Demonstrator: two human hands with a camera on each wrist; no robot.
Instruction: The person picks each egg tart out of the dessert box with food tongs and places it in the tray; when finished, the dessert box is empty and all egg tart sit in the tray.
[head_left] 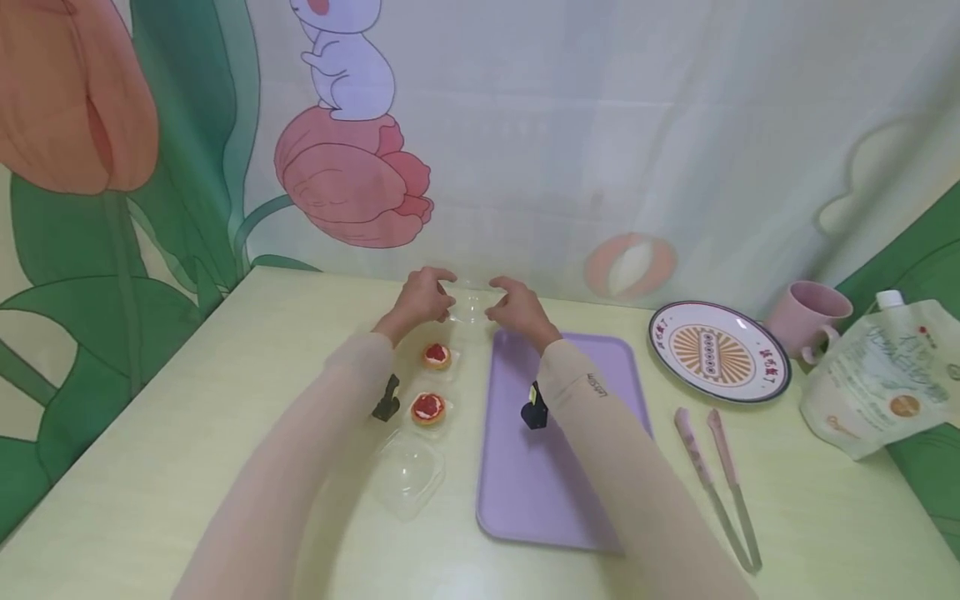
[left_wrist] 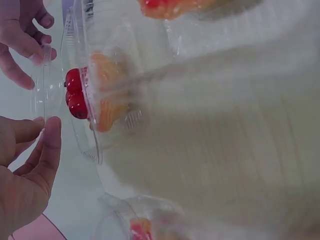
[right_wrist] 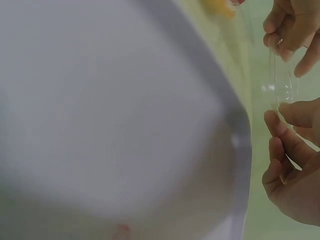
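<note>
Head view: a clear plastic piece (head_left: 468, 304) hangs between the two hands at the far side of the table (head_left: 247, 383), just beyond the tarts. Whether it is a lid or a base I cannot tell. The left hand (head_left: 423, 298) pinches one edge between thumb and fingers, and the right hand (head_left: 519, 310) pinches the opposite edge; both wrist views show the thin rim caught at either end.

Nearest to it sits the far tart (head_left: 437, 357) on clear plastic, with the near tart (head_left: 427, 408) below it and a clear cover (head_left: 408, 475) lying nearer the person. Beside this row stands the purple tray (head_left: 517, 492), partly under the right arm. Farther right are a plate (head_left: 712, 354), two pink-handled utensils (head_left: 693, 454), a mug (head_left: 806, 321) and a pouch (head_left: 873, 375).

The step in hand seems to be handling the clear piece by its edges. A next move would likely call for light, even pressure from both hands, since such thin plastic probably bends easily.
</note>
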